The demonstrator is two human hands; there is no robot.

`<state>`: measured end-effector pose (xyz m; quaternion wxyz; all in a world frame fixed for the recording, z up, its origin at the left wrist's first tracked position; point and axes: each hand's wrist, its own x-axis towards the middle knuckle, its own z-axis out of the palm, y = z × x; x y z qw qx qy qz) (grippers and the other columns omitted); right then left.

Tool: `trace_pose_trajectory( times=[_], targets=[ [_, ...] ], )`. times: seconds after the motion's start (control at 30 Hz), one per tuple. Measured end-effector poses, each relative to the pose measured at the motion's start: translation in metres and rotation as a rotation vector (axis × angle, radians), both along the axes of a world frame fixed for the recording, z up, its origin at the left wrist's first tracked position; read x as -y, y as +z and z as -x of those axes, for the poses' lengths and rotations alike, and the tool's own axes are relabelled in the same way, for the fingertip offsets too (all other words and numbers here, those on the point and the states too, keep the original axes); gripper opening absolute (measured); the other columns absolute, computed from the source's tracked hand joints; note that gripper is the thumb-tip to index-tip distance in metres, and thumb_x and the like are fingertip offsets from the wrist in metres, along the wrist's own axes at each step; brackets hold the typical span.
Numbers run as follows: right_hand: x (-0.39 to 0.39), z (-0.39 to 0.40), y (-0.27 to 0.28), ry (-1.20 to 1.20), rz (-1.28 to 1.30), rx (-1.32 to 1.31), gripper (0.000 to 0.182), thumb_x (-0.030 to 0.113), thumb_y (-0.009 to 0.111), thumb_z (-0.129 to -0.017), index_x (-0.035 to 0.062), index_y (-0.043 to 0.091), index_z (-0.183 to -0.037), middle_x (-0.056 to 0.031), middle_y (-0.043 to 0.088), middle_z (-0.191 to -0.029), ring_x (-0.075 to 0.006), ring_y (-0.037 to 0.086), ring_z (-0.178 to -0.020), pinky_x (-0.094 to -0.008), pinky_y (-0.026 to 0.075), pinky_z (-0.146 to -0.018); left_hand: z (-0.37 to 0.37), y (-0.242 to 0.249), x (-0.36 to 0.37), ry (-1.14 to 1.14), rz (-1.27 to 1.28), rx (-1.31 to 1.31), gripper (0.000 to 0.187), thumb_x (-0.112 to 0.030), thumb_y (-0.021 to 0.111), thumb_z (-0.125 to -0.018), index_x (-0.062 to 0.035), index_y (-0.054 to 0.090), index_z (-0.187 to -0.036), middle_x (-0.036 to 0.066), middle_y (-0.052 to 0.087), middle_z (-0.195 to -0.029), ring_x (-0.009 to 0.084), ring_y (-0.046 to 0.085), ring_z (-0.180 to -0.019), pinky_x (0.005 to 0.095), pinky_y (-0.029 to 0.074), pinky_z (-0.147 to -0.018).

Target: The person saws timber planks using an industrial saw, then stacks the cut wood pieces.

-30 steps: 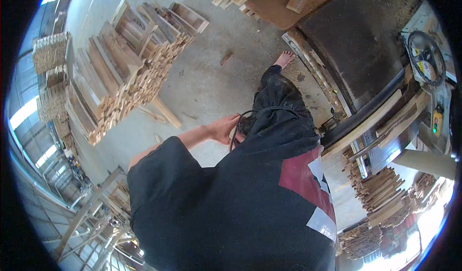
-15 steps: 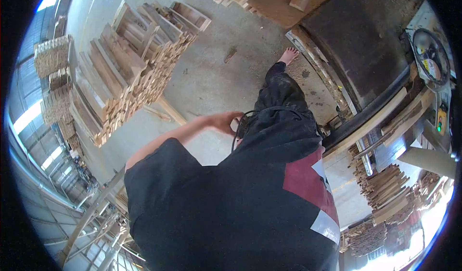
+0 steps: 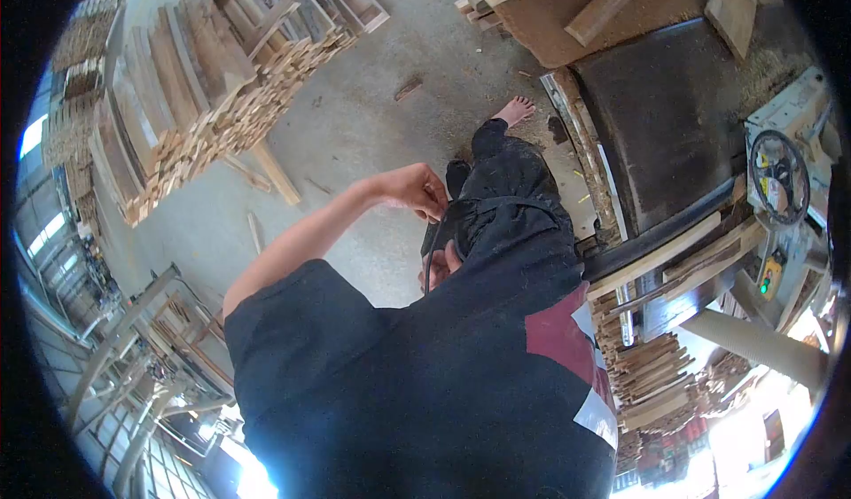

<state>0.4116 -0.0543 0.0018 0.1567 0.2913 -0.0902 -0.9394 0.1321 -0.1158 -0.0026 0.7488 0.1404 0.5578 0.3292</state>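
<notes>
My left hand (image 3: 418, 189) reaches in from the left with its fingers pinched on a thin black cord (image 3: 432, 255) in front of the black trousers (image 3: 510, 175). The cord runs down toward my shirt, and a dark band crosses the trousers beside it. Just below, my right hand (image 3: 437, 268) shows only in part, curled close to the cord and the dark cloth. The black shirt (image 3: 399, 384) hides its arm, and I cannot make out what its fingers hold. One bare foot (image 3: 516, 111) stands on the concrete floor.
Stacked boards (image 3: 191, 100) lie at the upper left. On the right is a machine with a dark flat bed (image 3: 660, 118), a handwheel (image 3: 780, 177) and a green-lit control box (image 3: 769, 277). Loose planks (image 3: 620, 4) lie beyond the bed. A wood scrap (image 3: 408, 88) lies on the floor.
My left hand has moved up and its fingers have closed on the cord. More of my right hand shows below it. The whole view has shifted slightly.
</notes>
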Motion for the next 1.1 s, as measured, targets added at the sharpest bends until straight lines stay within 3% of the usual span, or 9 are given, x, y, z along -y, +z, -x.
trace_pose_trajectory(
  times=[0.13,0.23,0.3,0.67,0.77,0.83,0.87,1.03,1.1],
  targets=[
    [-0.001,-0.001,-0.007,0.329,-0.217,0.139,0.043,0.042,0.054,-0.1,0.0036,0.072,-0.092,-0.0128,0.069,-0.076,-0.0196,0.066,-0.067,-0.0318,0.048,-0.056,-0.001,0.017,-0.006,-0.223,0.044,-0.137,0.024,-0.002,0.077,-0.084,0.0026,0.065,-0.104,0.01,0.074,-0.091,0.0173,0.072,-0.081,0.0298,0.06,-0.072],
    [-0.001,-0.005,-0.007,0.363,-0.217,0.131,0.043,0.042,0.054,-0.1,0.0036,0.072,-0.092,-0.0126,0.069,-0.076,-0.0194,0.066,-0.067,-0.0318,0.048,-0.056,-0.013,0.024,0.001,-0.117,0.27,0.007,0.031,-0.001,0.076,-0.085,0.0001,0.058,-0.11,0.011,0.072,-0.086,0.0183,0.072,-0.081,0.0305,0.06,-0.072],
    [-0.003,-0.01,-0.006,0.386,-0.218,0.131,0.042,0.042,0.054,-0.099,0.0036,0.072,-0.093,-0.0125,0.069,-0.076,-0.0193,0.065,-0.067,-0.0319,0.048,-0.056,-0.022,0.015,0.008,0.279,0.375,0.183,0.038,0.0,0.077,-0.083,-0.0017,0.052,-0.111,0.009,0.069,-0.082,0.0194,0.07,-0.077,0.0307,0.06,-0.071],
    [-0.031,-0.034,0.003,0.551,-0.243,0.1,0.04,0.041,0.056,-0.098,0.0037,0.072,-0.095,-0.0117,0.069,-0.075,-0.0186,0.065,-0.066,-0.0319,0.049,-0.056,-0.016,-0.001,0.017,0.566,0.214,0.408,0.028,0.008,0.067,-0.081,-0.0091,0.049,-0.093,0.006,0.069,-0.082,0.0154,0.069,-0.076,0.0261,0.054,-0.063],
    [-0.037,-0.04,0.008,0.586,-0.25,0.09,0.04,0.04,0.057,-0.098,0.0037,0.072,-0.095,-0.0115,0.069,-0.075,-0.0184,0.065,-0.066,-0.0319,0.049,-0.056,0.002,0.011,0.008,0.487,0.16,0.333,0.026,0.006,0.068,-0.082,-0.0064,0.057,-0.102,0.008,0.071,-0.089,0.0157,0.069,-0.079,0.0266,0.055,-0.066],
    [-0.038,-0.045,0.012,0.615,-0.245,0.075,0.04,0.04,0.057,-0.098,0.0037,0.072,-0.096,-0.0114,0.069,-0.075,-0.0183,0.065,-0.066,-0.032,0.049,-0.056,0.038,0.022,-0.013,-0.145,0.06,0.025,0.04,-0.001,0.071,-0.085,-0.0059,0.06,-0.123,0.01,0.073,-0.1,0.0156,0.068,-0.087,0.0298,0.056,-0.071],
    [-0.037,-0.047,0.013,0.63,-0.242,0.066,0.039,0.04,0.057,-0.098,0.0037,0.072,-0.096,-0.0113,0.069,-0.075,-0.0182,0.065,-0.066,-0.032,0.049,-0.056,0.049,0.036,-0.029,-0.134,0.114,-0.082,0.046,-0.01,0.074,-0.086,-0.0069,0.062,-0.131,0.01,0.073,-0.107,0.0157,0.067,-0.094,0.0319,0.055,-0.076],
    [-0.059,-0.069,0.02,0.712,-0.277,0.058,0.039,0.04,0.058,-0.097,0.0037,0.072,-0.097,-0.011,0.069,-0.075,-0.0179,0.064,-0.065,-0.032,0.049,-0.056,0.046,0.018,-0.062,-0.178,-0.265,-0.096,0.024,-0.018,0.077,-0.086,-0.0037,0.074,-0.106,0.008,0.075,-0.102,0.0147,0.068,-0.093,0.0322,0.053,-0.071],
    [-0.061,-0.079,0.025,0.739,-0.277,0.05,0.038,0.039,0.058,-0.097,0.0037,0.072,-0.097,-0.0108,0.069,-0.074,-0.0178,0.064,-0.065,-0.032,0.049,-0.056,0.04,0.033,-0.07,-0.498,-0.361,-0.187,0.02,-0.016,0.075,-0.085,-0.0026,0.074,-0.1,0.01,0.076,-0.093,0.0154,0.069,-0.085,0.0338,0.053,-0.068]
  ],
)
